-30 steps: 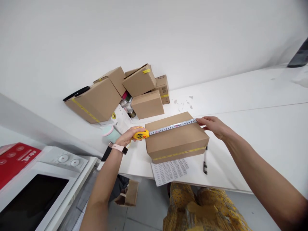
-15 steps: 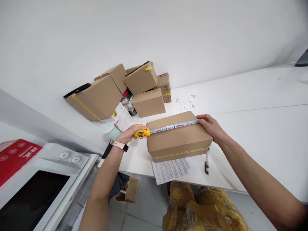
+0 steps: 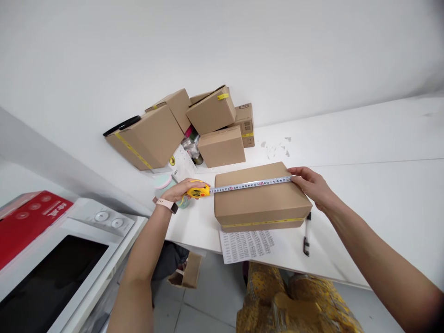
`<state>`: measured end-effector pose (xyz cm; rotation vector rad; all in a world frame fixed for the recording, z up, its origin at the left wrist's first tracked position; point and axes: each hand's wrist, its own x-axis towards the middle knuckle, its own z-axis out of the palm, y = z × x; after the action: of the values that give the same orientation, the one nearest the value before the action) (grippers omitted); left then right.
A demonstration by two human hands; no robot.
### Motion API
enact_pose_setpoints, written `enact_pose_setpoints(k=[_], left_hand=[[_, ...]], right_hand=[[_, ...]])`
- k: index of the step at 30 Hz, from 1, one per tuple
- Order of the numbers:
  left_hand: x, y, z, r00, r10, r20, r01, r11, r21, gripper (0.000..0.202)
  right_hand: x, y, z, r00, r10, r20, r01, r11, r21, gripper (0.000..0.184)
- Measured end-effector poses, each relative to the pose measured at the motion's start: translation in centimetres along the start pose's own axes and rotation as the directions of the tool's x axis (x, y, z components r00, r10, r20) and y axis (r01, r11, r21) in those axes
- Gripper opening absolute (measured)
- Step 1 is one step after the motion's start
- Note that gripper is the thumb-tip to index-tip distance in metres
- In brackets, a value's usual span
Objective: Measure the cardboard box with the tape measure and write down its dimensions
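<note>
A flat brown cardboard box (image 3: pixel 262 203) with a yellow tape strip lies on the white table (image 3: pixel 374 194) in front of me. My left hand (image 3: pixel 182 189) is closed round a yellow tape measure (image 3: pixel 197 191) just left of the box. Its white blade (image 3: pixel 249 185) stretches across the box's top. My right hand (image 3: pixel 310 183) pinches the blade's end down at the box's right edge.
Several cardboard boxes (image 3: pixel 194 127) are piled against the wall behind. A printed sheet (image 3: pixel 246 245) sticks out from under the box, and a pen (image 3: pixel 306 233) lies to its right. A mint cup (image 3: pixel 165 182) stands by my left hand. A white appliance (image 3: pixel 58 259) and a red box (image 3: pixel 27 217) are at left.
The tape measure case has been pulled a little further left, off the box's left edge, so more blade is out. The view has shifted slightly.
</note>
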<state>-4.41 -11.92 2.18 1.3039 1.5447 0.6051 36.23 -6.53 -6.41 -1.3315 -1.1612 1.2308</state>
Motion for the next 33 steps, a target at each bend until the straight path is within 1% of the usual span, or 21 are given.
enact_pose_setpoints(k=[3,6,14,17,21,24,28,30,33], left_hand=[[-0.4,-0.7,-0.2,0.999,-0.028,0.017,0.028,0.999,0.016,0.049],[-0.6,-0.8,0.1,0.999,-0.031,0.011,0.031,0.999,0.029,0.051],[0.1,-0.5,0.9,1.0,0.009,0.004,-0.009,0.998,0.06,0.044],[0.1,-0.6,0.7,0.999,-0.005,0.032,0.002,0.994,0.109,0.048],[-0.1,-0.5,0.5,0.994,-0.022,0.107,0.004,0.986,0.167,0.052],[-0.3,0.3,0.6,0.985,-0.035,0.169,0.002,0.982,0.19,0.051],[-0.5,2.3,1.3,0.968,-0.044,0.248,-0.031,0.957,0.29,0.035],[-0.4,3.2,1.8,0.961,-0.048,0.273,-0.051,0.938,0.343,0.027],[-0.1,3.9,2.5,0.957,-0.052,0.285,-0.064,0.921,0.383,0.024]], right_hand=[[0.0,0.1,0.1,1.0,0.009,-0.009,-0.009,1.0,0.012,0.026],[0.1,0.2,0.1,1.0,0.025,-0.011,-0.025,0.999,0.03,0.027],[0.5,0.8,-0.2,1.0,0.018,-0.002,-0.018,0.999,0.036,0.026],[0.6,1.0,-0.2,1.0,0.007,0.009,-0.007,1.0,0.029,0.027],[0.5,0.9,-0.2,1.0,0.007,0.003,-0.007,0.999,0.035,0.028],[0.4,0.8,-0.2,1.0,0.01,-0.002,-0.01,0.999,0.037,0.028],[0.2,0.7,-0.3,1.0,0.009,-0.011,-0.008,1.0,0.017,0.029],[0.0,0.5,-0.3,1.0,0.015,-0.014,-0.015,1.0,0.002,0.031],[-0.2,0.4,-0.4,1.0,0.015,-0.015,-0.016,0.999,-0.038,0.032]])
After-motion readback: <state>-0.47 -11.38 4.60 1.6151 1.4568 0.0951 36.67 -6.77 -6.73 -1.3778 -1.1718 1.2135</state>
